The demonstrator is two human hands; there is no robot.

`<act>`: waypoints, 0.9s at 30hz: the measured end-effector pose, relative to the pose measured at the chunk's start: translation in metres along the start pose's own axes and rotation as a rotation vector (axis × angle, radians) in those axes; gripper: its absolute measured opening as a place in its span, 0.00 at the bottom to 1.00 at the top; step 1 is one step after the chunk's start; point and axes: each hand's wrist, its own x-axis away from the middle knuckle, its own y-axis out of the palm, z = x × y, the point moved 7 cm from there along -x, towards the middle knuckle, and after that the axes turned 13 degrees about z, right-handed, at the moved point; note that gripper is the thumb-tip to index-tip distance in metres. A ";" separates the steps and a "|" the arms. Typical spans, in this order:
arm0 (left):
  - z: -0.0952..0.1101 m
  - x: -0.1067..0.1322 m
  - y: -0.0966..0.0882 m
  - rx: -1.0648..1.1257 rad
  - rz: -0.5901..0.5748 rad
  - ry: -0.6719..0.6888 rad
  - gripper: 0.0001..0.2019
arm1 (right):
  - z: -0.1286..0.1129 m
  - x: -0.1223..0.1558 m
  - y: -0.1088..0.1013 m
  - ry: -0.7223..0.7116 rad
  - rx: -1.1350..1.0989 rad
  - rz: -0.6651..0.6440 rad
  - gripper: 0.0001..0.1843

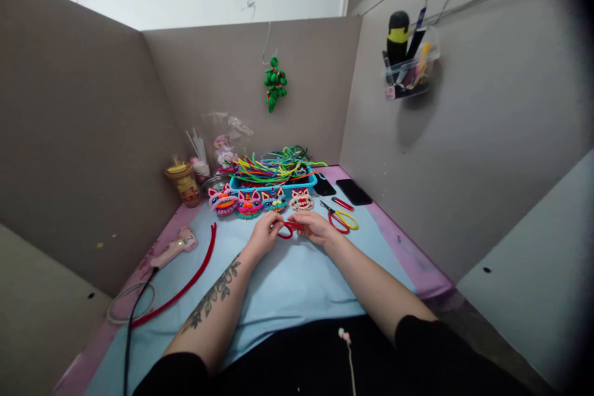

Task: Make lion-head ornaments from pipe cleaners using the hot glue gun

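Both my hands meet over the light blue mat and pinch a bent red pipe cleaner between them. My left hand grips its left loop with curled fingers. My right hand holds the right end, fingers closed. Just beyond my hands stands a row of colourful pipe-cleaner cat-ear pieces. Behind those sits a blue tray heaped with multicoloured pipe cleaners.
Red and yellow scissors and two dark phones lie to the right. A pink glue gun with its cord and a long red pipe cleaner lie left. A jar stands at the back left. Grey partition walls enclose the desk.
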 end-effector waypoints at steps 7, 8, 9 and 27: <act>0.017 0.001 -0.003 0.104 -0.005 0.141 0.06 | 0.015 0.012 0.013 0.170 0.011 -0.277 0.16; 0.018 0.002 -0.004 0.112 -0.008 0.156 0.06 | 0.016 0.012 0.013 0.176 0.013 -0.295 0.16; 0.020 0.002 -0.004 0.118 -0.016 0.168 0.07 | 0.017 0.013 0.014 0.181 0.019 -0.315 0.17; 0.010 0.004 -0.001 -0.051 -0.061 0.022 0.07 | -0.005 0.008 0.016 -0.352 0.462 -0.106 0.15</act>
